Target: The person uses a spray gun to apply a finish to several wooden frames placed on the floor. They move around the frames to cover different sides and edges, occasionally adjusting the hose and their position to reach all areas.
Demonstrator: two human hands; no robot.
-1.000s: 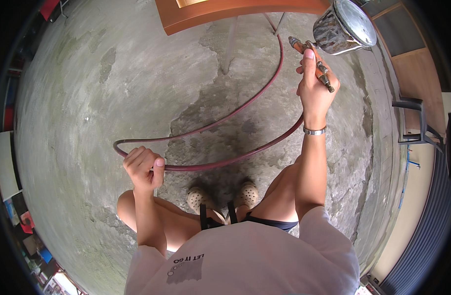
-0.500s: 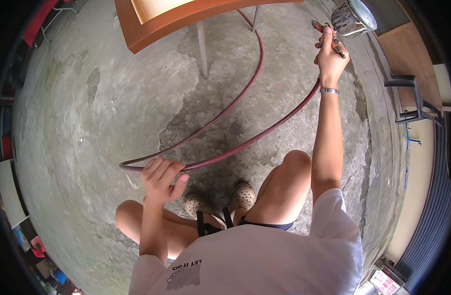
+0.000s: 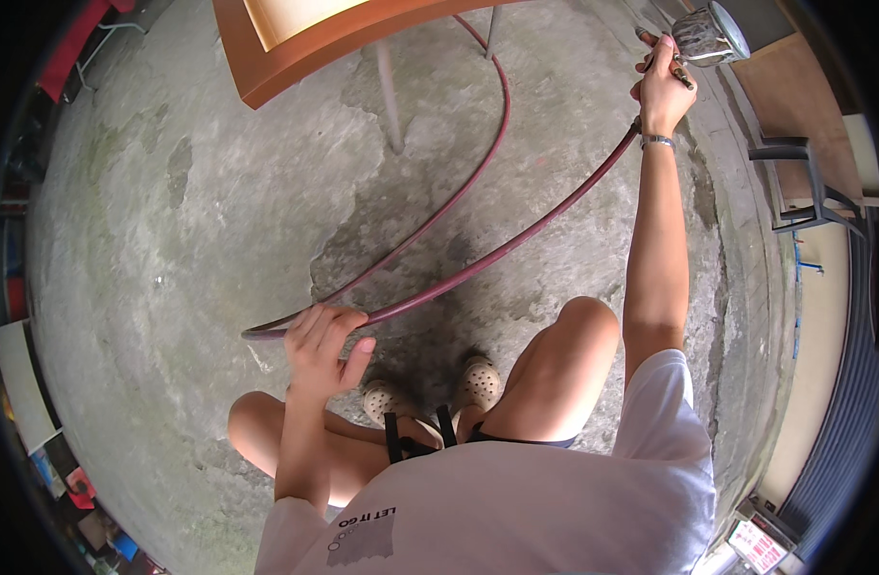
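My right hand point(image 3: 666, 102) reaches out at the far right, wrapped round a spray gun point(image 3: 704, 38) with a paint-streaked metal cup. Its grip is mostly hidden by the fingers. From below that hand a dark red hose point(image 3: 516, 241) sweeps down to the left, bends sharply, and curves back up under a brown-framed panel point(image 3: 288, 75). Near the bend, my left hand point(image 3: 320, 347) has its fingers curled over the hose, with the thumb held apart.
Thin metal legs point(image 3: 390, 105) stand beneath the panel on a worn concrete floor point(image 3: 219, 249). A dark chair point(image 3: 806, 182) is at the right, near a wooden board point(image 3: 794, 105) and a grey shutter point(image 3: 837, 374). Assorted items line the left edge.
My right hand and the spray gun have moved slightly farther up and right, drawing the hose along. My left hand has shifted a little to the right, still on the hose.
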